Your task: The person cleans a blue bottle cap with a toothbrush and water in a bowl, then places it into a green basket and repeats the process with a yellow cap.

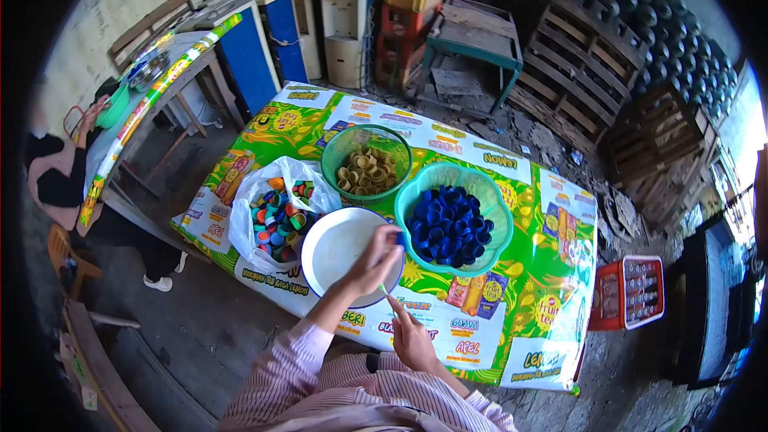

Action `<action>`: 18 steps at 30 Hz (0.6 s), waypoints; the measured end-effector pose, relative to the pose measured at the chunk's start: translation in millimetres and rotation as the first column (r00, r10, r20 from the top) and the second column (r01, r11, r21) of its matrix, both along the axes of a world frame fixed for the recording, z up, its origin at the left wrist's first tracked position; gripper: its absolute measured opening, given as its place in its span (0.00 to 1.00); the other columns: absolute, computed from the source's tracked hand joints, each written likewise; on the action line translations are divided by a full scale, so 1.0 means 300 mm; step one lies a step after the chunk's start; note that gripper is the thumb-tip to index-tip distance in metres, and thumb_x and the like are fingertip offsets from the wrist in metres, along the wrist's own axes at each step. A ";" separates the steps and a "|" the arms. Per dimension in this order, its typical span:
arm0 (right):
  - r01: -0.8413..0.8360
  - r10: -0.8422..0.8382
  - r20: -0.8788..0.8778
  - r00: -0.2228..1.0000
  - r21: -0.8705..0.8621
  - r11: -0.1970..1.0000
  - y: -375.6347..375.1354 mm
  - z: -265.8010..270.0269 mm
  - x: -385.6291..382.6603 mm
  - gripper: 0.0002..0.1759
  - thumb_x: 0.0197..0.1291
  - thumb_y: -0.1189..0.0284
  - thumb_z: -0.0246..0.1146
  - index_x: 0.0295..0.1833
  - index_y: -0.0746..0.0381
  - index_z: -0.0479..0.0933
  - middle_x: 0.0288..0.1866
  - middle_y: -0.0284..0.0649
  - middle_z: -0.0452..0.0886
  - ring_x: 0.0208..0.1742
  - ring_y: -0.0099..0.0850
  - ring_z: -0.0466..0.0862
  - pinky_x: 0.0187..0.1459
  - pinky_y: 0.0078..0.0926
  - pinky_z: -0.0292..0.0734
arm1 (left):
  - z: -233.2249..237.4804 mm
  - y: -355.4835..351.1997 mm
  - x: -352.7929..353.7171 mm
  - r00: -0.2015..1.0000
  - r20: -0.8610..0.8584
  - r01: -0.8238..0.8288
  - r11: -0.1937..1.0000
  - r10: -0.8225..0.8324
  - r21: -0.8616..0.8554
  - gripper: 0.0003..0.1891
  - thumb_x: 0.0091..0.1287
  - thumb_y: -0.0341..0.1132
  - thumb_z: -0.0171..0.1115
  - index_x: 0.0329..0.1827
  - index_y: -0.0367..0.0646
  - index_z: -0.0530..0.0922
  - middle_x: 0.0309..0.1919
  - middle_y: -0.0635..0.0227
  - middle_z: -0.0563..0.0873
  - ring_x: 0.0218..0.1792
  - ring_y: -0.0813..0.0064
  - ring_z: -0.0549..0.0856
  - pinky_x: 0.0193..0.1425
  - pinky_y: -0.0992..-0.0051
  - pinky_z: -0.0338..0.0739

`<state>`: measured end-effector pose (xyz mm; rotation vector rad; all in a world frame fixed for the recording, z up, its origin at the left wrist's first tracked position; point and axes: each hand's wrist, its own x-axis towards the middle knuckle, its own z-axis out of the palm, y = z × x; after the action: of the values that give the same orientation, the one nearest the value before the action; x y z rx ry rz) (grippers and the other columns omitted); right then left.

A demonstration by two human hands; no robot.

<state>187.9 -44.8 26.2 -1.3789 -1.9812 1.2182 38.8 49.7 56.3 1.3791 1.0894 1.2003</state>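
My left hand (374, 262) is over the right side of a white bowl (332, 244), its fingers closed on a blue cap (399, 238) beside the turquoise basket's rim. My right hand (411, 339) grips a thin tool (384, 290), pale green where it shows, at the bowl's lower right edge. The scalloped turquoise basket (498, 232) holds several dark blue caps (448, 224). Behind the bowl, a green mesh basket (340, 144) contains tan caps (370, 171). To the left, a white plastic bag (242, 220) lies open around mixed coloured caps (276, 220).
A patterned green and white cover lies on the table (528, 304). At the far left, another person (60, 164) is at a second table (152, 96) with a green basin (116, 106). A red crate (630, 292) stands right; wooden pallets (576, 56) stand behind.
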 end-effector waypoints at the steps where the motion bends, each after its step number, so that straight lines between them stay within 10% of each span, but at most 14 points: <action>1: 0.037 -0.035 -0.027 0.999 0.079 0.996 -0.010 -0.012 0.009 0.27 0.59 0.79 0.50 0.65 0.57 0.59 0.39 0.61 0.77 0.38 0.55 0.79 0.40 0.45 0.74 | -0.016 0.054 0.029 0.995 -0.015 0.100 0.995 -0.100 0.005 0.16 0.66 0.31 0.49 0.56 0.41 0.62 0.44 0.66 0.69 0.47 0.77 0.70 0.53 0.76 0.65; 2: 0.075 -0.066 -0.062 0.996 0.153 0.985 -0.017 -0.021 0.013 0.26 0.59 0.79 0.50 0.65 0.57 0.59 0.40 0.60 0.77 0.40 0.54 0.79 0.41 0.45 0.74 | -0.010 0.101 0.066 0.983 -0.151 0.132 0.977 -0.107 0.166 0.16 0.66 0.30 0.50 0.55 0.42 0.62 0.43 0.67 0.69 0.47 0.76 0.70 0.54 0.75 0.65; 4: 0.121 -0.118 -0.049 0.992 0.059 0.991 -0.027 -0.019 0.022 0.25 0.58 0.80 0.50 0.63 0.60 0.62 0.42 0.61 0.77 0.43 0.54 0.79 0.44 0.43 0.73 | -0.035 0.201 0.128 0.924 0.148 0.363 0.931 -0.354 -0.042 0.22 0.68 0.36 0.46 0.64 0.43 0.56 0.55 0.64 0.66 0.50 0.75 0.69 0.53 0.73 0.66; 6: 0.114 -0.114 -0.011 0.993 0.162 0.980 -0.028 -0.018 0.026 0.25 0.60 0.77 0.49 0.65 0.58 0.60 0.42 0.60 0.77 0.36 0.54 0.79 0.37 0.46 0.75 | -0.060 0.225 0.173 0.974 0.117 0.208 0.969 -0.193 -0.132 0.31 0.70 0.40 0.45 0.70 0.48 0.40 0.68 0.56 0.52 0.58 0.66 0.70 0.55 0.69 0.69; 10: 0.102 -0.102 -0.007 0.995 0.095 0.990 -0.009 -0.015 0.031 0.25 0.60 0.78 0.49 0.64 0.59 0.60 0.43 0.60 0.77 0.38 0.54 0.80 0.38 0.45 0.75 | -0.055 0.133 0.042 0.988 0.137 0.069 0.997 -0.072 0.024 0.31 0.68 0.41 0.51 0.68 0.43 0.46 0.64 0.56 0.60 0.53 0.72 0.74 0.52 0.75 0.69; 14: 0.089 -0.090 0.019 0.996 0.037 0.995 0.009 -0.014 0.032 0.26 0.58 0.80 0.51 0.64 0.62 0.60 0.43 0.60 0.77 0.38 0.53 0.80 0.37 0.41 0.75 | -0.111 0.019 -0.227 0.937 0.014 -0.349 0.937 0.349 0.015 0.09 0.66 0.38 0.54 0.44 0.44 0.71 0.39 0.73 0.77 0.40 0.81 0.76 0.42 0.80 0.71; 18: 0.021 -0.021 -0.008 1.000 0.040 0.999 0.025 0.003 0.016 0.27 0.57 0.80 0.54 0.64 0.62 0.60 0.41 0.60 0.77 0.33 0.51 0.81 0.34 0.40 0.75 | -0.166 -0.016 -0.483 0.584 -0.401 -0.613 0.707 0.706 0.353 0.12 0.55 0.20 0.55 0.42 0.40 0.70 0.37 0.63 0.76 0.34 0.70 0.78 0.35 0.76 0.74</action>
<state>192.7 -37.4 27.0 -1.3698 -1.9702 1.1674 -106.1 44.9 6.5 1.5209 2.0709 1.5202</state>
